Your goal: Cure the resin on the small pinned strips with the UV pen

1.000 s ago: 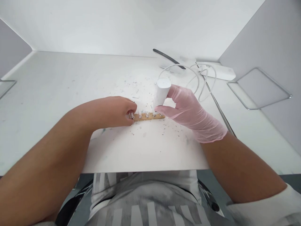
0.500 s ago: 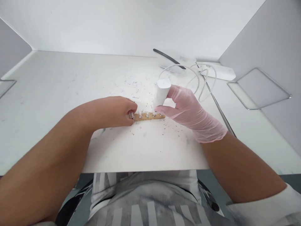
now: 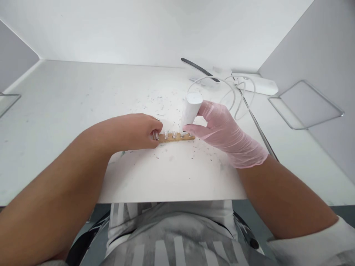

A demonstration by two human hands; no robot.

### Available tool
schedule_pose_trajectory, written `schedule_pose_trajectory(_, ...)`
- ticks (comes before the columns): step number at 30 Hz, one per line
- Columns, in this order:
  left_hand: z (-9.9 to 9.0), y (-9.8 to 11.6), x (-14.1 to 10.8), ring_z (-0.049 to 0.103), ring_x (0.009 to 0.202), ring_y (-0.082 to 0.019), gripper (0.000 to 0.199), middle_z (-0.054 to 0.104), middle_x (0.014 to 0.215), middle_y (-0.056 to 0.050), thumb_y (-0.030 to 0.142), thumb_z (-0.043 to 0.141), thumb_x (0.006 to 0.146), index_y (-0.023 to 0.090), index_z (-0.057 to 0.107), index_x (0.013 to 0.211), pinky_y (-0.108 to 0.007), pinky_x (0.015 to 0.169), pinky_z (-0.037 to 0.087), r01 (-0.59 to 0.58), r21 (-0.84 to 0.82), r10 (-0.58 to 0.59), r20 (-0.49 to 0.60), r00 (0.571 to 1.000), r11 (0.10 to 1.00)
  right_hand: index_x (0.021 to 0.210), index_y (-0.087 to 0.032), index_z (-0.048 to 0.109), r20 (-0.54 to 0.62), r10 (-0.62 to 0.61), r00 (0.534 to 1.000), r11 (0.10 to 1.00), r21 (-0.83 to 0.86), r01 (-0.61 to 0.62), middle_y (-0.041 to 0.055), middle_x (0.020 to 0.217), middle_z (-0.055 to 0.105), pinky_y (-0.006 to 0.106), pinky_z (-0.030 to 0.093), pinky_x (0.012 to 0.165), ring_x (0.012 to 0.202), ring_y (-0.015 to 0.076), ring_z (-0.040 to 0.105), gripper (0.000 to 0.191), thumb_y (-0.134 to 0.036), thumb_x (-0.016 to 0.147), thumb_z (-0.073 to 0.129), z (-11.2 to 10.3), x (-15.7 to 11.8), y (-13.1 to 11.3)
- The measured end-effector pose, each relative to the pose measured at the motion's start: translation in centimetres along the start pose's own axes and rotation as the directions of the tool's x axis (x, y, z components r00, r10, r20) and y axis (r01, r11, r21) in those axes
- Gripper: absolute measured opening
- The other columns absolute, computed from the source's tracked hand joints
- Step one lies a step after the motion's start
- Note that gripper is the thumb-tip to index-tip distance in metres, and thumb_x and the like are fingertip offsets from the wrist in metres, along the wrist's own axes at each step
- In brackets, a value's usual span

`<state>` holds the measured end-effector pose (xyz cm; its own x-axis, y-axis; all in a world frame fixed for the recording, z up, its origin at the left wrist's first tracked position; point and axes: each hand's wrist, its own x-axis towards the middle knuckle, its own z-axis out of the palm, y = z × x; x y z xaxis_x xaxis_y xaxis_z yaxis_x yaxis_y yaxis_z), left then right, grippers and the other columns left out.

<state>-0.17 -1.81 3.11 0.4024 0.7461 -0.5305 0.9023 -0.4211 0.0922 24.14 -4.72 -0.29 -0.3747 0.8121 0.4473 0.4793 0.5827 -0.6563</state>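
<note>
My bare left hand (image 3: 138,131) is closed on the left end of a thin wooden strip (image 3: 174,139) lying on the table. Several small clear pieces that look like nail tips (image 3: 174,135) stand in a row along the strip, one of them right at my left fingers. In a pink glove, my right hand (image 3: 222,131) grips a white, oblong, block-like object (image 3: 191,107) from its right side. It stands tilted just behind the strip's right part, its lower end partly behind my thumb. Whether it touches the strip cannot be made out.
A dark curved nail file (image 3: 198,68) lies at the back, beside a faint clear plastic item. White cable (image 3: 235,98) loops behind my right hand to a white power strip (image 3: 259,84). Small debris (image 3: 159,99) dots the white tabletop. Wire frames (image 3: 305,103) flank both sides.
</note>
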Motion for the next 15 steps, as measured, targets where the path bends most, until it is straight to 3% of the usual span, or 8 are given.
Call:
schedule_pose_trajectory(8, 0.15, 0.01, 0.37, 0.063, 0.072, -0.021, 0.01, 0.07, 0.084, -0.004, 0.034, 0.063, 0.076, 0.025, 0.059, 0.072, -0.037, 0.067, 0.038, -0.058, -0.027, 0.057, -0.028, 0.998, 0.998, 0.088, -0.02, 0.067, 0.001, -0.006, 1.0, 1.0, -0.011, 0.006, 0.0002, 0.087, 0.071, 0.034, 0.05, 0.074, 0.079, 0.017, 0.067, 0.006, -0.022, 0.085, 0.073, -0.13, 0.22, 0.0)
schedule_pose_trajectory(15, 0.02, 0.15, 0.28, 0.063, 0.074, -0.02, 0.006, 0.071, 0.084, -0.002, 0.031, 0.061, 0.076, 0.026, 0.06, 0.075, -0.035, 0.066, 0.038, -0.062, -0.056, 0.062, -0.011, 0.998, 0.996, 0.088, -0.021, 0.067, 0.001, -0.038, 0.999, 0.999, -0.014, 0.038, 0.0001, 0.087, 0.071, 0.034, 0.05, 0.074, 0.079, 0.0168, 0.067, 0.008, -0.023, 0.086, 0.075, -0.17, 0.08, 0.2)
